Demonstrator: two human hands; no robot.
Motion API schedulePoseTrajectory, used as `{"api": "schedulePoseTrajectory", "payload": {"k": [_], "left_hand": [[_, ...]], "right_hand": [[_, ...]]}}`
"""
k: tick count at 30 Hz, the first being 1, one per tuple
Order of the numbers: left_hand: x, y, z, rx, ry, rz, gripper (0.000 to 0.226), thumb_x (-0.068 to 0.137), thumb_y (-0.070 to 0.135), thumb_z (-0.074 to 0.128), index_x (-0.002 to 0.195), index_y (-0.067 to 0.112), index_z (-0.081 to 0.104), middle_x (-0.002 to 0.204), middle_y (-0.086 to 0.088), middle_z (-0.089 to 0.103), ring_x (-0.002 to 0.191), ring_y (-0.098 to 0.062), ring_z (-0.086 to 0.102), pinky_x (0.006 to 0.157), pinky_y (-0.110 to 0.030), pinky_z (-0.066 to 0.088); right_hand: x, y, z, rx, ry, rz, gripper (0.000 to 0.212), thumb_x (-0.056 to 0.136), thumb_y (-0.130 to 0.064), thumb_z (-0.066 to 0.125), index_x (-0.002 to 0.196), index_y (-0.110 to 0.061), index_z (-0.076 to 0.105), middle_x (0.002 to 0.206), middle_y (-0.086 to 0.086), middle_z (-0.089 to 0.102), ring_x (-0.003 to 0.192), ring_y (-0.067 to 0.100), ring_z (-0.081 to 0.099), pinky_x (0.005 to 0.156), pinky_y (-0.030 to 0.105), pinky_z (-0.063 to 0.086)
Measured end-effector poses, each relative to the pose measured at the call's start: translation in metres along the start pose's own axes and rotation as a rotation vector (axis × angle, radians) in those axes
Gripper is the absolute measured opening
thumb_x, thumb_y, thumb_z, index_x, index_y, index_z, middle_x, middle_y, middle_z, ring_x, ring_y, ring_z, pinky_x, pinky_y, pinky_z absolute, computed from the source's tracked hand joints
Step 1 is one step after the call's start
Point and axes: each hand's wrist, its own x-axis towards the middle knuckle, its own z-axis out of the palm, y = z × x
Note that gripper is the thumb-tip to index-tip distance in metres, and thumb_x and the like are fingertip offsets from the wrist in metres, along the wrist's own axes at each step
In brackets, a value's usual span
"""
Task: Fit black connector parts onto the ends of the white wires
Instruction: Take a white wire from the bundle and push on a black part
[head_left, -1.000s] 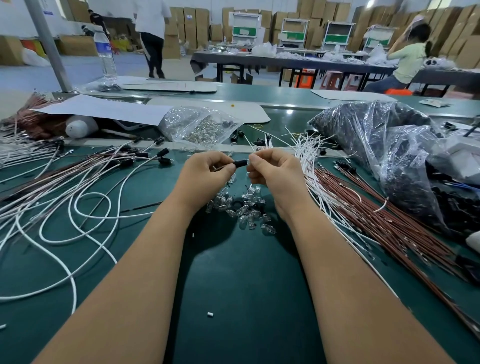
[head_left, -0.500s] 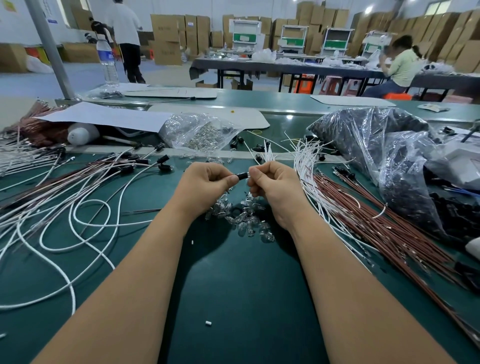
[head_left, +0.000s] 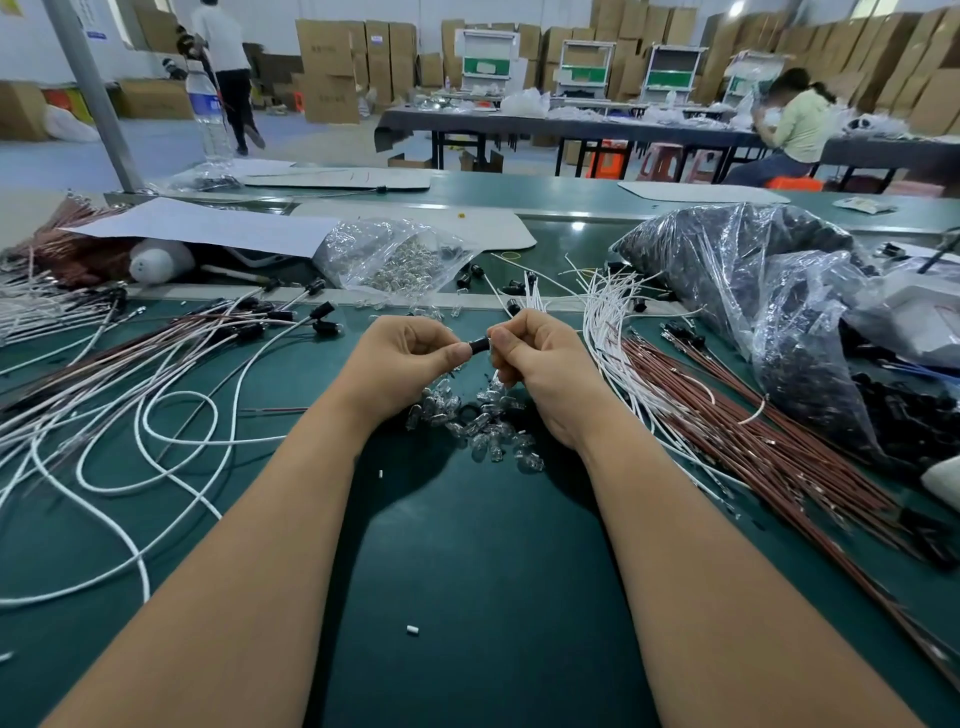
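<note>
A small black connector part (head_left: 479, 345) sits between my two hands above the green table (head_left: 467, 571). My left hand (head_left: 402, 364) pinches its left end with curled fingers. My right hand (head_left: 540, 364) grips its right end, fingers curled tight. Whatever wire runs into the part is hidden inside my fists. White wires with black connectors fitted (head_left: 156, 384) lie spread to the left. A bundle of bare white wires (head_left: 613, 322) lies just right of my right hand.
Several small clear glass bulbs (head_left: 478, 426) lie heaped under my hands. Brown wires (head_left: 737, 431) fan out at right, beside a clear bag of black parts (head_left: 769, 291). A clear bag of bulbs (head_left: 395, 260) lies behind. A person sits at a far table.
Both hands stay together on the black part, with only slight finger shifts. The view has tilted, so hands sit a little lower. The walking person in the background has moved left.
</note>
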Motion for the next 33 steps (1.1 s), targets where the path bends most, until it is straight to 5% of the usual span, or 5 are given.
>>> {"api": "schedulePoseTrajectory", "payload": {"k": [14, 18, 24, 29, 33], "left_hand": [[0.005, -0.001, -0.007, -0.182, 0.134, -0.042, 0.025, 0.097, 0.004, 0.05, 0.094, 0.021, 0.067, 0.064, 0.006, 0.057, 0.056, -0.009, 0.039, 0.054, -0.02, 0.032], [0.006, 0.001, -0.005, -0.304, 0.086, -0.019, 0.021, 0.097, 0.004, 0.047, 0.092, 0.017, 0.063, 0.074, 0.006, 0.065, 0.074, -0.007, 0.057, 0.077, -0.018, 0.047], [0.007, 0.0, -0.004, -0.393, 0.034, -0.027, 0.021, 0.097, 0.003, 0.045, 0.088, 0.015, 0.06, 0.082, 0.001, 0.067, 0.085, -0.014, 0.059, 0.087, -0.025, 0.048], [0.007, 0.0, -0.005, -0.223, 0.058, -0.057, 0.028, 0.098, 0.003, 0.045, 0.085, 0.018, 0.063, 0.065, 0.007, 0.06, 0.055, -0.001, 0.043, 0.056, -0.012, 0.037], [0.006, 0.001, -0.004, -0.152, 0.098, -0.055, 0.025, 0.098, 0.007, 0.047, 0.084, 0.019, 0.064, 0.066, 0.002, 0.052, 0.05, 0.002, 0.04, 0.052, -0.01, 0.034]], "right_hand": [[0.004, -0.003, 0.001, -0.027, 0.414, -0.029, 0.012, 0.098, -0.019, 0.051, 0.089, -0.019, 0.059, 0.07, -0.003, 0.055, 0.049, 0.001, 0.045, 0.052, 0.022, 0.04], [0.001, -0.007, 0.006, 0.013, 0.347, -0.07, 0.013, 0.096, -0.018, 0.056, 0.085, -0.018, 0.062, 0.063, -0.004, 0.056, 0.049, 0.0, 0.05, 0.048, 0.018, 0.041], [-0.003, -0.012, 0.008, 0.126, 0.212, -0.062, 0.011, 0.092, -0.002, 0.056, 0.093, -0.002, 0.067, 0.065, 0.003, 0.062, 0.058, 0.012, 0.057, 0.055, 0.021, 0.048], [-0.005, -0.014, 0.01, 0.124, 0.179, -0.073, 0.007, 0.092, -0.005, 0.06, 0.09, -0.004, 0.066, 0.062, 0.001, 0.062, 0.055, 0.011, 0.056, 0.055, 0.022, 0.049], [-0.005, -0.015, 0.009, 0.123, 0.192, -0.053, 0.008, 0.091, -0.004, 0.06, 0.086, -0.006, 0.066, 0.066, 0.003, 0.063, 0.058, 0.011, 0.056, 0.056, 0.022, 0.049]]}}
